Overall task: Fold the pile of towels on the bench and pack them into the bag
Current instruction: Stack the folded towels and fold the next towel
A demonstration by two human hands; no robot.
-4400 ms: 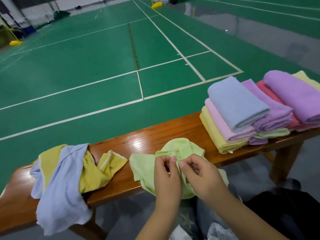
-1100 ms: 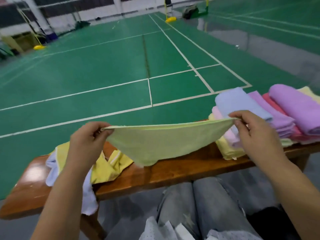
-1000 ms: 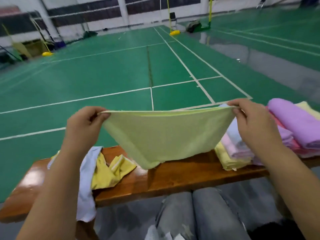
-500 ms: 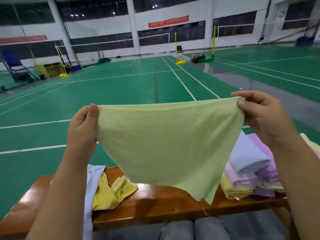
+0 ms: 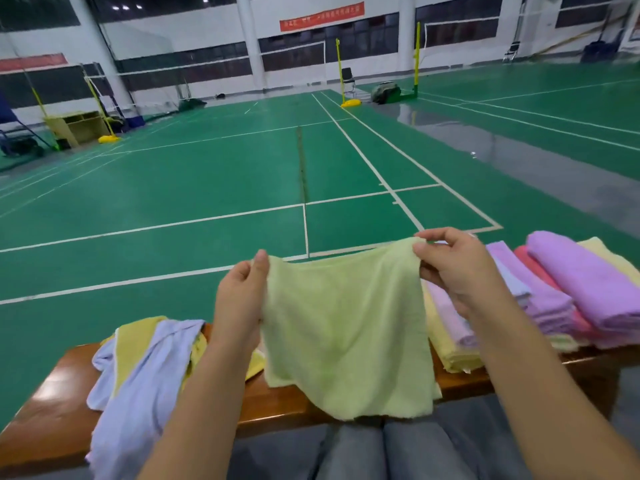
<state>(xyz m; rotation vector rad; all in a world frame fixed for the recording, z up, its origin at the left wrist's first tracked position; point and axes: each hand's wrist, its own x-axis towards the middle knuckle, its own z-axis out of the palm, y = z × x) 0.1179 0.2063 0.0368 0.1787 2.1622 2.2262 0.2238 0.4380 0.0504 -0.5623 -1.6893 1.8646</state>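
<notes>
Both hands pinch the pale green towel (image 5: 346, 327) by its top corners.
Left hand (image 5: 239, 299), right hand (image 5: 453, 268); cloth hangs open, slightly slack.

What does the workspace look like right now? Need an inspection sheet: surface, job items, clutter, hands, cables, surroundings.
Surface: wooden bench, glossy, running left to right in front of the person.
Job's things: light green towel held up by its top corners, hanging open over the bench edge; unfolded lavender towel and yellow towel heaped at left; folded towel stacks at right. Bag not in view.
Clutter: nothing seen.
Hands: left hand has a pinch grip on the towel's left corner; right hand pinches the right corner.
Cables: nothing seen.
Surroundings: green badminton court, yellow net posts, chair far back.
</notes>
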